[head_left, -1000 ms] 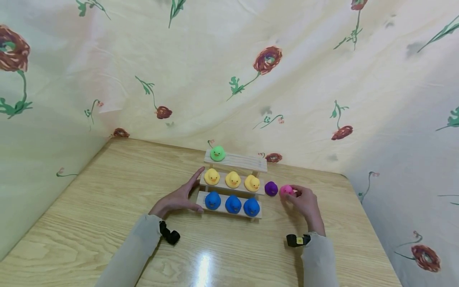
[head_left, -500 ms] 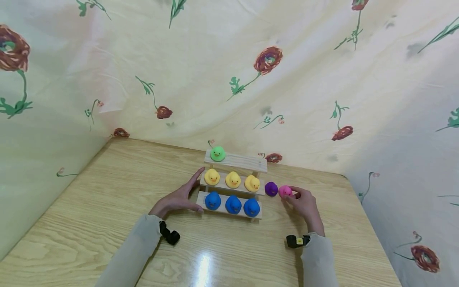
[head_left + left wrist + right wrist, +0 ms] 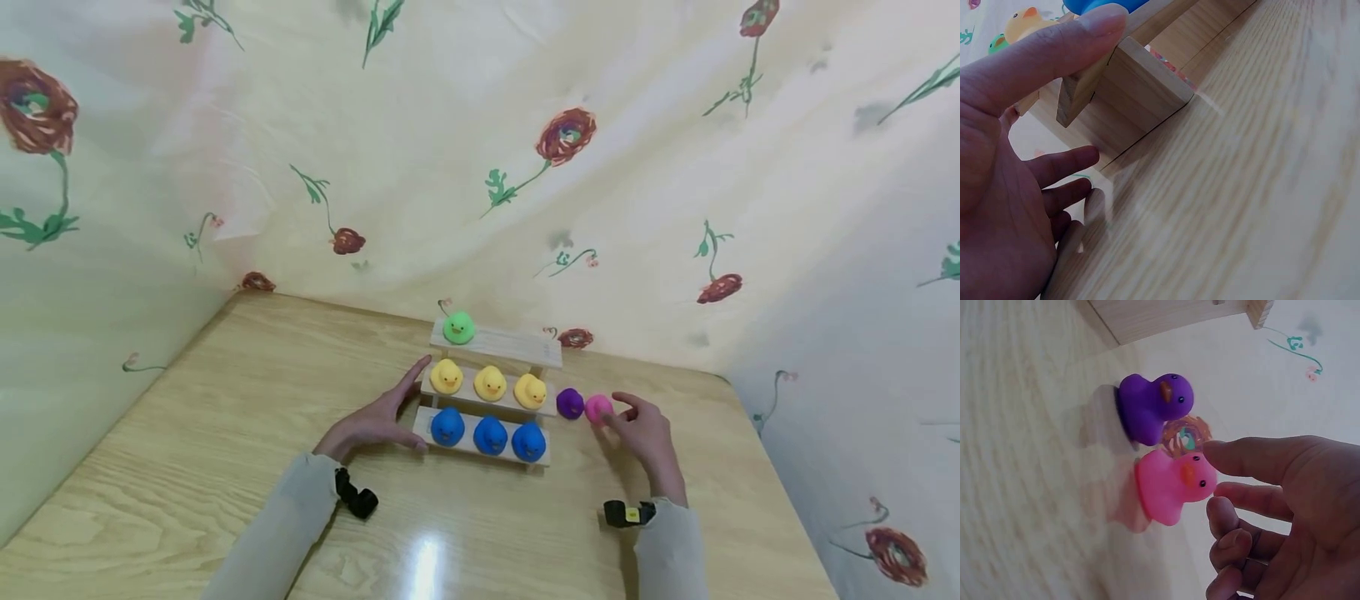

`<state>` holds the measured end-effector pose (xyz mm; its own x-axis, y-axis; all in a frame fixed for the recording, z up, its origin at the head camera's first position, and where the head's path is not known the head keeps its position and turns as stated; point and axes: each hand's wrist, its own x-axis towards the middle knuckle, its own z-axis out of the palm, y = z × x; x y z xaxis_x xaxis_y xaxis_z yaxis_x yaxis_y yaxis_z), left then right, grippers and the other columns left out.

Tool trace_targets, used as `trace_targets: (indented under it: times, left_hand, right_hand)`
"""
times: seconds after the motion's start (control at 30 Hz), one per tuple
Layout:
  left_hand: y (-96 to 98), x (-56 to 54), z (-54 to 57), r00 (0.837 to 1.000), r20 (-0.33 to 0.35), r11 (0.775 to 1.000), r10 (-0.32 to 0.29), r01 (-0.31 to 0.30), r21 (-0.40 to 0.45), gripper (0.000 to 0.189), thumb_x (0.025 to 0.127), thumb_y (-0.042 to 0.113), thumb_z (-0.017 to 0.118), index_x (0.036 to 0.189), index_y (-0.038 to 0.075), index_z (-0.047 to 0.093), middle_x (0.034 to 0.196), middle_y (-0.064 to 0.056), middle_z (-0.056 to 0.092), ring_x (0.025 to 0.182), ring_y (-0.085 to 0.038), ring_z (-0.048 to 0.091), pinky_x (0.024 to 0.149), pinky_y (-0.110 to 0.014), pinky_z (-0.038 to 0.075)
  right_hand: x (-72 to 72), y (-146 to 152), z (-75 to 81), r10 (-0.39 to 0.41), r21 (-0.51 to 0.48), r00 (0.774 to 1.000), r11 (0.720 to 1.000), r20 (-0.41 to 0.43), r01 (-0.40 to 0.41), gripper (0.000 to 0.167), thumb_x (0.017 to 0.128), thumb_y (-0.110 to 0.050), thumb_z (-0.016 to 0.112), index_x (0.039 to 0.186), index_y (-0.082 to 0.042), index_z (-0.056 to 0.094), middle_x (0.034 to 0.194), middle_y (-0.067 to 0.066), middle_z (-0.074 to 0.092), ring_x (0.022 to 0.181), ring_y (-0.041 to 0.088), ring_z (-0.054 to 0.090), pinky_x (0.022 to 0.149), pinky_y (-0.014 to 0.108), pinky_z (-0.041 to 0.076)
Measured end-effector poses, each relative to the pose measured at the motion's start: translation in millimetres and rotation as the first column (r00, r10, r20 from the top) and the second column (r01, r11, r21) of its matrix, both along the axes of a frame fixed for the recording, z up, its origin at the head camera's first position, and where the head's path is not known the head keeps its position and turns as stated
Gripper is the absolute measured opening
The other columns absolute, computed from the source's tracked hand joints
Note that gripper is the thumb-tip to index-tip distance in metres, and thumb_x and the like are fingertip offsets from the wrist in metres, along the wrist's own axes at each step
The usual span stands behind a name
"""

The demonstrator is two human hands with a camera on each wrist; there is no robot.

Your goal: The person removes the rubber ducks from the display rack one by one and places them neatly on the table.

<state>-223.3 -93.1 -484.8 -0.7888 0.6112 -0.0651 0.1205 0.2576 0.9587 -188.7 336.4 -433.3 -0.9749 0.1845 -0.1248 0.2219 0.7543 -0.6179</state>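
My left hand (image 3: 375,421) lies spread along the left end of a stepped wooden rack (image 3: 517,346). Its thumb rests at the bottom step's edge in the left wrist view, and the other fingers extend behind. On the table right of the rack sit a purple rubber duck (image 3: 570,404) and a pink rubber duck (image 3: 1169,487), side by side. Around the pink duck's head my right hand (image 3: 643,433) has its fingers parted, one fingertip right at the head in the right wrist view.
A green duck (image 3: 459,327) sits at the left of the top step. Yellow ducks (image 3: 490,383) line the middle step and blue ducks (image 3: 491,435) the bottom one. Flowered cloth (image 3: 450,167) hangs behind the wooden table (image 3: 465,533).
The pink duck has shifted slightly left, up to the purple duck. My right fingers have loosened from around it and spread apart. The left hand stays at the rack.
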Motion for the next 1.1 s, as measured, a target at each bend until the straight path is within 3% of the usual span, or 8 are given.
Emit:
trace_targets:
  times: [0.23,0.47,0.83,1.1]
  left_hand:
    - [1.0,2.8,-2.8,1.0,-0.001,1.0,-0.008,0.008,0.0,0.128,0.073,0.026,0.091,0.157,0.051,-0.003,0.171,-0.005,-0.007,0.157,-0.04,0.007,0.126,-0.061,0.009]
    - [0.6,0.9,-3.1,1.0,-0.008,1.0,-0.006,0.006,0.003,0.127,0.073,0.026,0.09,0.156,0.053,-0.002,0.171,-0.005,-0.007,0.157,-0.04,0.009,0.126,-0.06,0.009]
    - [0.4,1.4,-0.2,1.0,0.007,1.0,-0.001,0.001,0.007,0.127,0.073,0.025,0.091,0.156,0.052,-0.002,0.171,-0.008,-0.005,0.158,-0.039,0.008,0.127,-0.059,0.008]
    - [-0.9,0.4,0.2,1.0,-0.014,1.0,-0.006,0.006,0.005,0.129,0.073,0.024,0.091,0.158,0.047,-0.004,0.171,-0.008,-0.006,0.157,-0.042,0.009,0.126,-0.06,0.009]
  right_hand:
    - [7.3,-5.2,12.3,-0.035,0.02,0.995,0.999,-0.094,0.037,0.053,0.096,-0.029,0.067,0.14,-0.002,0.055,0.094,0.014,0.064,0.072,0.016,0.051,0.056,0.026,0.042]
    - [3.4,-18.8,35.5,-0.031,0.031,0.977,0.999,-0.21,0.038,0.049,0.095,-0.03,0.067,0.136,-0.005,0.06,0.093,0.013,0.066,0.068,0.013,0.049,0.054,0.024,0.039]
    - [-5.6,-58.1,70.8,0.014,0.02,0.963,1.0,-0.27,-0.008,0.046,0.096,-0.027,0.068,0.135,-0.005,0.061,0.091,0.013,0.063,0.078,0.02,0.052,0.06,0.024,0.041]
    - [-14.1,-85.1,86.2,0.067,-0.002,0.939,0.997,-0.337,-0.072,0.036,0.095,-0.021,0.068,0.129,-0.009,0.066,0.09,0.014,0.065,0.075,0.021,0.052,0.056,0.02,0.041]
